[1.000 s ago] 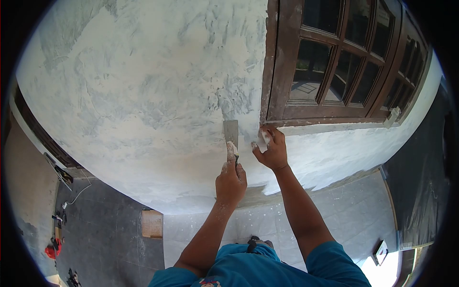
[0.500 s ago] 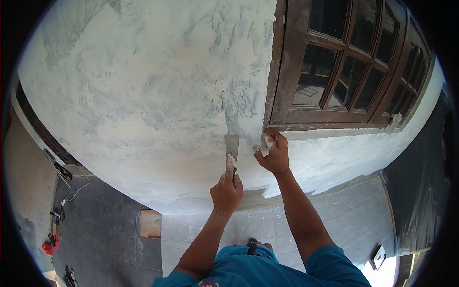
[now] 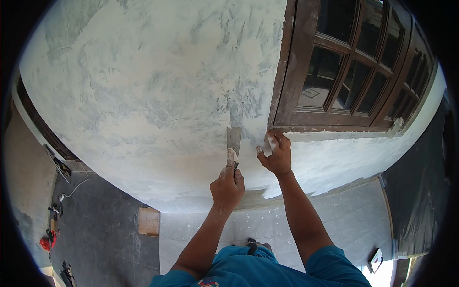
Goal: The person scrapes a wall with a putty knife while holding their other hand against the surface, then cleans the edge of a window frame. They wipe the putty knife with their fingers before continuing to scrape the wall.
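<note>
My left hand (image 3: 227, 187) grips a putty knife (image 3: 234, 137) by its handle, index finger stretched along it. The flat metal blade lies against the wall (image 3: 158, 119), which is coated in patchy white and grey filler. A greyer, rougher strip of wall runs upward above the blade. To the right, my right hand (image 3: 278, 155) is at the lower left corner of the brown wooden window frame (image 3: 330, 119). Its fingers are bent and the thumb is apart, with nothing visible between them. White filler smears both hands.
Below the wall lies a pale, spattered floor sheet (image 3: 191, 234), with dark tiles (image 3: 105, 229) to the left. A cardboard piece (image 3: 149, 221) sits at their border. A red item (image 3: 46, 242) and a cable (image 3: 79, 186) lie far left. Dark sheeting (image 3: 416, 177) hangs at right.
The putty knife and my left hand have moved slightly upward along the wall. My right hand stays at the window corner while the view has shifted a little.
</note>
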